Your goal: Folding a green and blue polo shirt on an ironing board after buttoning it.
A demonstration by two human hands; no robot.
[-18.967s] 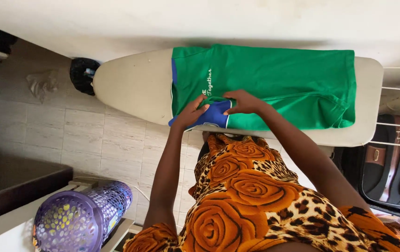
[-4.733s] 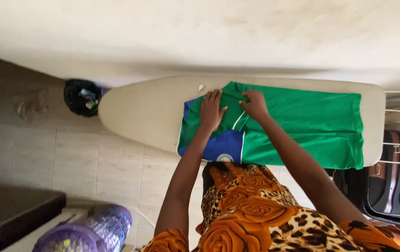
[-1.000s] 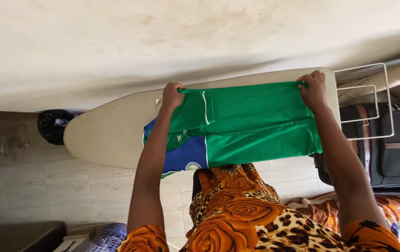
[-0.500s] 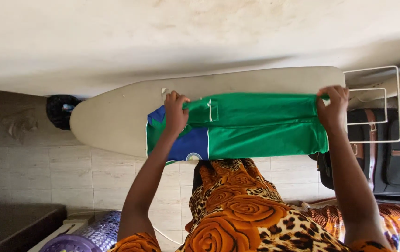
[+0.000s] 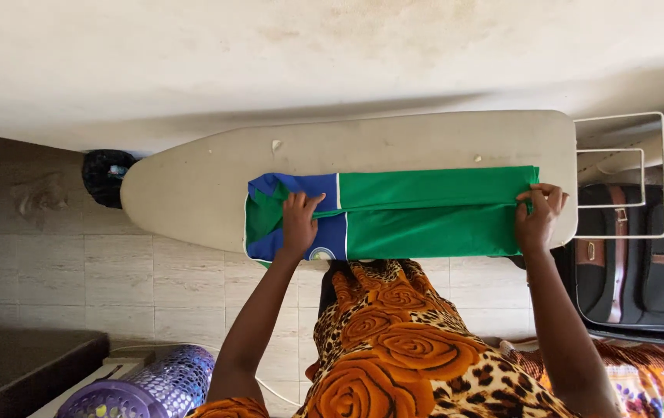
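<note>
- At the right end of the folded green shirt (image 5: pixel 432 213), the right hand (image 5: pixel 537 217) has its fingers curled around the cloth edge, pinching the fold closed.
- Over the blue part of the shirt, the left hand (image 5: pixel 299 224) lies flat with fingers spread, pressing the cloth down rather than gripping it.
- Between the two hands the shirt lies as a long band, folded lengthwise, with a crease running along its middle.
- Its left end shows blue panels, a white seam and a round badge near the lower edge.
- Under the shirt is a cream ironing board (image 5: pixel 394 147), its pointed end to the left and its square end to the right.
- Just past the square end sits a white wire rack (image 5: pixel 657 174).
- Below the rack stands a dark suitcase (image 5: pixel 649 271) with brown straps.
- Near the lower left corner is a purple basket (image 5: pixel 146 383) on a tiled floor (image 5: pixel 77 279).
</note>
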